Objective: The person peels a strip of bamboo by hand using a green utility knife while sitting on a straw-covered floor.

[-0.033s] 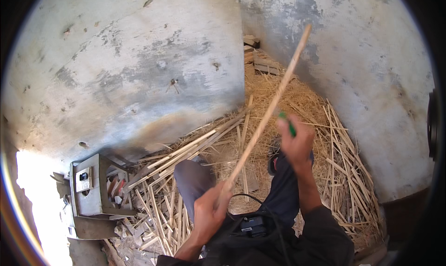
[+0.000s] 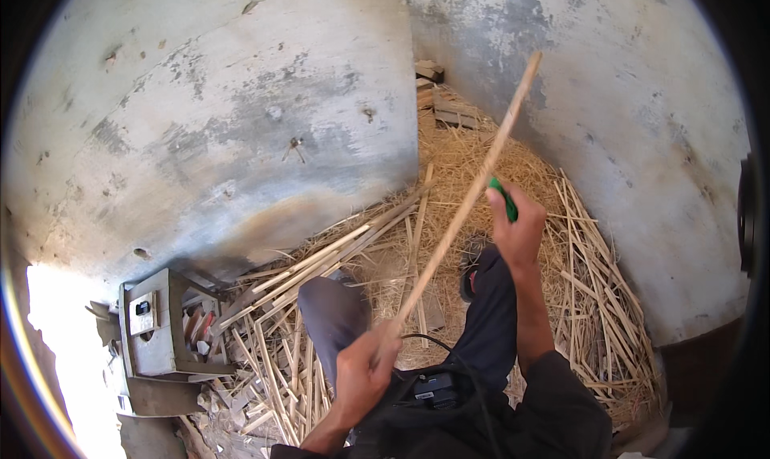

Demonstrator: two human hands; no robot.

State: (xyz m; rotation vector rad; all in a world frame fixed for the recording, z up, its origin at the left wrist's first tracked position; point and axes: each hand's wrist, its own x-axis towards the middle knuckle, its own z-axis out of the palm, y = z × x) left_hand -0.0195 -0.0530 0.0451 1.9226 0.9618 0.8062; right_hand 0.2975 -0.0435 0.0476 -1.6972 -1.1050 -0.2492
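A long, pale wooden stick (image 2: 465, 208) slants upward to the right, away from my body. My left hand (image 2: 362, 372) is closed around its lower end, near my lap. In my right hand (image 2: 521, 228) is a small tool with a green handle (image 2: 505, 201). The tool's tip meets or nearly meets the stick's right side, above its middle; I cannot make out a blade. Both my knees are bent, with the stick passing above and between them.
Straw-like shavings (image 2: 461, 158) cover the floor ahead. Loose sticks lie in piles at right (image 2: 601, 314) and left (image 2: 293, 379). A worn wooden box (image 2: 152, 347) stands at far left. Stained walls (image 2: 241, 122) meet in the far corner. A cable (image 2: 481, 387) crosses my lap.
My right hand has moved up slightly, bringing the green-handled tool closer to the stick. The stick's far end has dipped slightly, while my left hand keeps its grip.
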